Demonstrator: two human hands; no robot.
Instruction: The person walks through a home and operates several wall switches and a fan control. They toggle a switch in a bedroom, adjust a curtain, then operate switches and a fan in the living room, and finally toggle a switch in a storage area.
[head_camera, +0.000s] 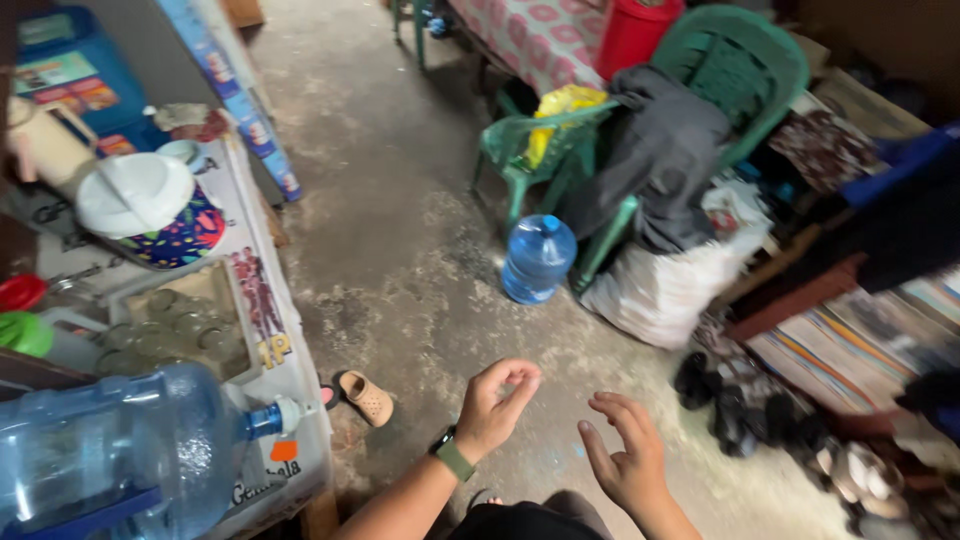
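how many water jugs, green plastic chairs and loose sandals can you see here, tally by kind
Big blue water jugs: 2, one lying on the table and one standing on the floor
Green plastic chairs: 1
Tan sandals on the floor: 1
Total: 4
Both hands, left and right, hold nothing.

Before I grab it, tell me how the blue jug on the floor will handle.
The jug stands upright beside the green chair and looks largely full, so it is probably heavy for its size. Its smooth round plastic body may be slippery; the capped neck seems the surer grip. Pushed over, it would likely roll on the concrete floor.
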